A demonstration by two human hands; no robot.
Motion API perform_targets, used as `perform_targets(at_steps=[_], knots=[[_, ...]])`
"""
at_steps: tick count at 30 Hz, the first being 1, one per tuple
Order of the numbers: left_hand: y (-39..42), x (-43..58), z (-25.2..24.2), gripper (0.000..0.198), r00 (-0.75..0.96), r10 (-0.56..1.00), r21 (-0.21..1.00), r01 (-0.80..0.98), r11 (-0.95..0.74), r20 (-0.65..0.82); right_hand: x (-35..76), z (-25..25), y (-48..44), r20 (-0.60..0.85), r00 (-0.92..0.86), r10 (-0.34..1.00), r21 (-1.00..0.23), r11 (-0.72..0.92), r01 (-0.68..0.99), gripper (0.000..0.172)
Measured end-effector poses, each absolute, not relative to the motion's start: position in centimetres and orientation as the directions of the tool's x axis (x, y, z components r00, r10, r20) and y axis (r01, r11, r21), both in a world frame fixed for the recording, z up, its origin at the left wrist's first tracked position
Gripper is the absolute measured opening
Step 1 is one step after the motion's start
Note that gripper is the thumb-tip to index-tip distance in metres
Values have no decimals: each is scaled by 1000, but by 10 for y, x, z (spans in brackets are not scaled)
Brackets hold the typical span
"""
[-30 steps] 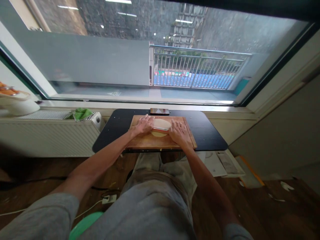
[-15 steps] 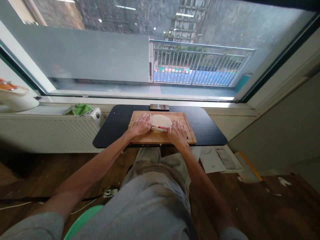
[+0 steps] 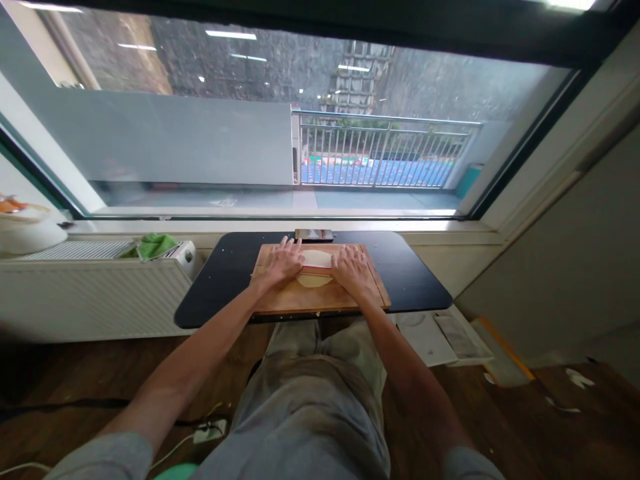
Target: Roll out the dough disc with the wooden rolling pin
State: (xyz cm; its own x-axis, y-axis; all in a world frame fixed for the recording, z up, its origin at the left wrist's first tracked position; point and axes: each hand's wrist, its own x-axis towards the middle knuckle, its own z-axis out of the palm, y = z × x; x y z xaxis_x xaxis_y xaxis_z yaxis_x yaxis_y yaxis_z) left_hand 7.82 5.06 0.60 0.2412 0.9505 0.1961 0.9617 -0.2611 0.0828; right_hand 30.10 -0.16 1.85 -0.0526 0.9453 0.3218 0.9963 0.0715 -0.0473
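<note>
No lettering can be read: the coloured strip (image 3: pixel 340 161) behind the railing (image 3: pixel 382 155) is too small, and the pale mark (image 3: pixel 224 202) left of the railing is illegible

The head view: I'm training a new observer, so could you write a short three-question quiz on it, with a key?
1. True or false: the crumpled green cloth lies on the ribbed white metal radiator.
2. Choose one. The flat, pale, rounded sheet that looks like dough lies directly on:
A) the pale window sill
B) the brown rectangular wooden board
C) the dark wooden floor
3. What lies across the sheet between the left hand and the right hand?

Key:
1. True.
2. B.
3. A slim, straight rod with a red stripe.
</note>
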Motion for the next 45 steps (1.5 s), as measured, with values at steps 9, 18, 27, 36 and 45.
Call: perform_targets(at_steps=[9,18,27,36,45], knots=[[80,82,4,71,117,969,134,980,-148,218,304,29,40,262,-66,963,-23,74,997,50],[69,78,9,66,292,951,75,955,-286,-100,309,18,30,224,-123,967,-1,126,992,48],[29,72,3,67,337,941,54,940,-336,-7,304,11,-6,259,-107,960,-28,118,993,52],[-6,77,0,66,321,944,27,946,-324,70,300,4,-36,342,19,940,-131,28,991,56],[23,82,2,62,260,959,75,960,-269,108,302,12,-3,289,-39,957,-75,63,995,51]])
